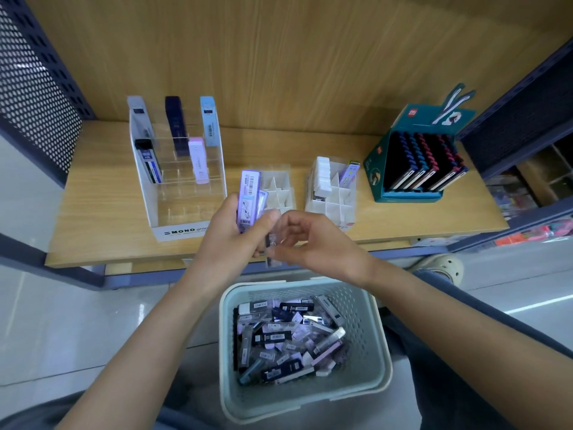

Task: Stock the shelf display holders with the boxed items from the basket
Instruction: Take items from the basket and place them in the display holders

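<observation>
A pale green basket [376, 361] at the bottom centre holds several small boxed items [288, 336] in a loose heap. Above it, in front of the shelf edge, my left hand [229, 237] grips a few upright purple boxes [248, 197]. My right hand [313, 240] meets it and pinches a clear box [273, 243] between the fingertips. On the wooden shelf [102, 218] stand a clear tiered MONO holder [183, 181] with several boxes in it, a small white divided holder [280, 189] with bare cells, and a second divided holder [331, 193] holding white boxes.
A teal display carton [412, 162] of dark spiral-edged items sits at the shelf's right. Perforated dark metal panels flank the shelf on both sides. A pale shoe [440, 265] shows on the floor below the shelf's right end.
</observation>
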A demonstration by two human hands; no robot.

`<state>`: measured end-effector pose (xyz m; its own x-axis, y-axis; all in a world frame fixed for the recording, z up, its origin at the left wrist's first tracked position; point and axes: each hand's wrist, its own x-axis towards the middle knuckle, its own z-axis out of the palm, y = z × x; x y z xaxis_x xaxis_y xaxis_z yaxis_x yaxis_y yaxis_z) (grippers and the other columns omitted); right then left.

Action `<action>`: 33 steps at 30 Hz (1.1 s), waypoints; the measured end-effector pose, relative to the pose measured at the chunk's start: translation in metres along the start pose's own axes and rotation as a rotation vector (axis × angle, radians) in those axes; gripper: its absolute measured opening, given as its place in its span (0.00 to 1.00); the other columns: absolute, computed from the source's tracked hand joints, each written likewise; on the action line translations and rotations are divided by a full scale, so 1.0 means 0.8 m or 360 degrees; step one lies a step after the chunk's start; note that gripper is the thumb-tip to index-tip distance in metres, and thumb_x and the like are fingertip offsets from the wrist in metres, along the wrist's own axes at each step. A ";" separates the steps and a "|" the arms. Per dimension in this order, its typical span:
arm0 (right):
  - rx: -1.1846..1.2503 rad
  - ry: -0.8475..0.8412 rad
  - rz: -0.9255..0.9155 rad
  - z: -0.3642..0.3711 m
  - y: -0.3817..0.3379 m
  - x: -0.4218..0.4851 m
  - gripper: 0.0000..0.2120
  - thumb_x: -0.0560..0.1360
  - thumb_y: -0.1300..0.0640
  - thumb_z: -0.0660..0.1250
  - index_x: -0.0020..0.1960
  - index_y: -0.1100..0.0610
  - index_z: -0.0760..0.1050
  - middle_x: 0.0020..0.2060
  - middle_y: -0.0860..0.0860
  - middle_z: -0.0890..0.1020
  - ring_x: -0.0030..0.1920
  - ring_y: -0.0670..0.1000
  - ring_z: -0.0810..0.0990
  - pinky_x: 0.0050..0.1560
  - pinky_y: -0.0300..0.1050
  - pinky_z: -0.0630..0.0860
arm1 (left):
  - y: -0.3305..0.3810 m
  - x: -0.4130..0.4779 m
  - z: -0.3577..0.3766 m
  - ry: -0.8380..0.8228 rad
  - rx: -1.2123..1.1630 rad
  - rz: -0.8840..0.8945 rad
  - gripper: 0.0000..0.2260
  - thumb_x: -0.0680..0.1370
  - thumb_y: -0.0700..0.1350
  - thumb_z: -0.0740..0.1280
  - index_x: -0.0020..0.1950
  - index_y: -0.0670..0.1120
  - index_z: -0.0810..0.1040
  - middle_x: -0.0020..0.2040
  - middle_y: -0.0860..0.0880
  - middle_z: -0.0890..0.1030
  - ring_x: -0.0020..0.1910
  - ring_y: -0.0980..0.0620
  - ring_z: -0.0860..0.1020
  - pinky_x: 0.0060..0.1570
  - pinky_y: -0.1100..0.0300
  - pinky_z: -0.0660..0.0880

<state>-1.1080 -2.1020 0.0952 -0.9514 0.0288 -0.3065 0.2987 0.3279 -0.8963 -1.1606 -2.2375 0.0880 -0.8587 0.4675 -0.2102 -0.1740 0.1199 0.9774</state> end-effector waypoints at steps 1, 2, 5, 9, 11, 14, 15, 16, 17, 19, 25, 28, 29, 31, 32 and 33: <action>0.0049 0.0027 0.0034 0.001 -0.002 0.008 0.13 0.71 0.68 0.71 0.41 0.55 0.69 0.35 0.49 0.76 0.36 0.51 0.76 0.38 0.40 0.75 | 0.002 -0.001 -0.003 0.0047 -0.0054 -0.0036 0.04 0.79 0.43 0.62 0.49 0.43 0.72 0.34 0.48 0.72 0.25 0.58 0.70 0.26 0.68 0.68; 0.0106 0.0080 0.0076 0.000 -0.003 0.017 0.15 0.71 0.69 0.70 0.42 0.55 0.67 0.35 0.50 0.76 0.35 0.53 0.76 0.38 0.43 0.77 | 0.004 -0.001 -0.007 0.0098 -0.0122 -0.0080 0.05 0.80 0.43 0.59 0.48 0.43 0.71 0.34 0.47 0.72 0.24 0.56 0.69 0.25 0.68 0.67; 0.0060 0.0360 0.0033 -0.011 0.002 0.052 0.18 0.71 0.69 0.70 0.46 0.51 0.65 0.37 0.52 0.78 0.34 0.53 0.80 0.41 0.49 0.80 | 0.007 0.001 -0.021 0.0221 -0.0276 -0.0198 0.09 0.82 0.42 0.55 0.44 0.47 0.70 0.35 0.49 0.74 0.23 0.56 0.68 0.23 0.67 0.67; -0.0109 0.0602 -0.0144 -0.018 0.018 0.099 0.10 0.79 0.66 0.60 0.48 0.52 0.65 0.45 0.54 0.77 0.44 0.57 0.81 0.47 0.48 0.79 | 0.001 0.004 -0.034 0.0279 -0.0243 -0.0275 0.09 0.82 0.42 0.54 0.45 0.48 0.71 0.38 0.52 0.75 0.23 0.56 0.69 0.24 0.68 0.68; -0.0358 0.0610 -0.0185 -0.017 0.025 0.115 0.07 0.79 0.64 0.59 0.49 0.53 0.69 0.43 0.48 0.77 0.46 0.53 0.80 0.50 0.47 0.78 | 0.000 0.005 -0.037 0.0302 -0.0237 -0.0294 0.09 0.82 0.42 0.54 0.45 0.50 0.71 0.39 0.51 0.76 0.23 0.56 0.69 0.24 0.68 0.69; -0.0695 0.0597 -0.0283 -0.017 0.031 0.128 0.06 0.79 0.61 0.61 0.52 0.54 0.76 0.42 0.39 0.72 0.42 0.41 0.74 0.49 0.40 0.73 | 0.000 0.007 -0.041 0.0309 -0.0255 -0.0312 0.09 0.82 0.42 0.54 0.45 0.51 0.71 0.39 0.51 0.76 0.23 0.58 0.69 0.24 0.69 0.69; -0.0778 0.0608 -0.0310 -0.018 0.034 0.130 0.07 0.79 0.61 0.61 0.53 0.55 0.77 0.42 0.39 0.70 0.42 0.41 0.74 0.49 0.39 0.73 | 0.000 0.008 -0.042 0.0307 -0.0254 -0.0317 0.09 0.82 0.42 0.54 0.45 0.51 0.71 0.39 0.51 0.76 0.23 0.58 0.69 0.23 0.69 0.68; -0.0840 0.0620 -0.0330 -0.019 0.036 0.131 0.07 0.79 0.61 0.61 0.54 0.55 0.77 0.43 0.40 0.70 0.42 0.42 0.74 0.48 0.40 0.74 | 0.001 0.008 -0.042 0.0305 -0.0253 -0.0318 0.09 0.82 0.42 0.54 0.45 0.50 0.71 0.39 0.51 0.76 0.23 0.59 0.69 0.23 0.69 0.68; -0.0880 0.0631 -0.0349 -0.021 0.038 0.131 0.08 0.79 0.61 0.61 0.54 0.56 0.77 0.44 0.41 0.71 0.42 0.43 0.75 0.48 0.42 0.75 | 0.001 0.008 -0.042 0.0303 -0.0253 -0.0317 0.09 0.82 0.42 0.54 0.45 0.50 0.71 0.39 0.51 0.76 0.22 0.59 0.69 0.23 0.69 0.68; -0.0882 0.0652 -0.0380 -0.022 0.040 0.129 0.07 0.78 0.62 0.62 0.54 0.58 0.76 0.45 0.46 0.73 0.41 0.46 0.77 0.48 0.46 0.76 | 0.003 0.008 -0.041 0.0293 -0.0254 -0.0316 0.08 0.82 0.42 0.54 0.47 0.47 0.71 0.38 0.51 0.75 0.22 0.60 0.69 0.23 0.70 0.68; -0.0806 0.0757 -0.0409 -0.027 0.036 0.130 0.06 0.78 0.62 0.62 0.55 0.60 0.72 0.43 0.45 0.76 0.41 0.40 0.74 0.46 0.37 0.73 | 0.005 0.009 -0.039 0.0263 -0.0232 -0.0331 0.07 0.82 0.43 0.54 0.51 0.44 0.71 0.36 0.50 0.73 0.23 0.59 0.69 0.23 0.70 0.68; -0.0824 0.0817 -0.0413 -0.029 0.038 0.135 0.09 0.80 0.62 0.59 0.58 0.60 0.72 0.48 0.46 0.75 0.45 0.44 0.74 0.49 0.43 0.75 | 0.007 0.008 -0.038 0.0256 -0.0218 -0.0333 0.07 0.82 0.43 0.54 0.49 0.45 0.71 0.36 0.50 0.74 0.27 0.55 0.69 0.24 0.70 0.69; -0.0851 0.0826 -0.0407 -0.029 0.038 0.136 0.10 0.80 0.62 0.57 0.59 0.60 0.72 0.50 0.48 0.75 0.46 0.46 0.75 0.50 0.44 0.75 | 0.008 0.007 -0.038 0.0255 -0.0222 -0.0334 0.08 0.82 0.43 0.54 0.48 0.46 0.71 0.37 0.50 0.74 0.27 0.55 0.69 0.24 0.70 0.69; -0.0885 0.0866 -0.0400 -0.030 0.039 0.136 0.11 0.81 0.62 0.55 0.60 0.60 0.72 0.54 0.52 0.76 0.51 0.49 0.76 0.51 0.45 0.73 | 0.008 0.007 -0.038 0.0254 -0.0221 -0.0342 0.08 0.82 0.43 0.54 0.47 0.47 0.71 0.37 0.50 0.74 0.27 0.55 0.69 0.25 0.70 0.69; -0.0881 0.0889 -0.0392 -0.031 0.038 0.135 0.12 0.81 0.62 0.54 0.61 0.60 0.72 0.55 0.53 0.76 0.53 0.50 0.76 0.52 0.45 0.73 | 0.009 0.007 -0.038 0.0252 -0.0223 -0.0347 0.08 0.82 0.43 0.54 0.47 0.47 0.71 0.37 0.50 0.74 0.27 0.55 0.69 0.25 0.70 0.69; -0.0873 0.0905 -0.0383 -0.032 0.039 0.136 0.12 0.81 0.62 0.54 0.61 0.61 0.71 0.57 0.53 0.76 0.54 0.50 0.75 0.52 0.44 0.72 | 0.008 0.007 -0.038 0.0251 -0.0228 -0.0347 0.08 0.82 0.43 0.54 0.46 0.48 0.71 0.37 0.51 0.74 0.27 0.56 0.70 0.25 0.70 0.69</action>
<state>-1.2043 -2.0647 0.0423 -0.9212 0.3242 0.2151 0.1431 0.7964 -0.5876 -1.1813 -2.2602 0.0938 -0.8560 0.3009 -0.4204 -0.4189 0.0727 0.9051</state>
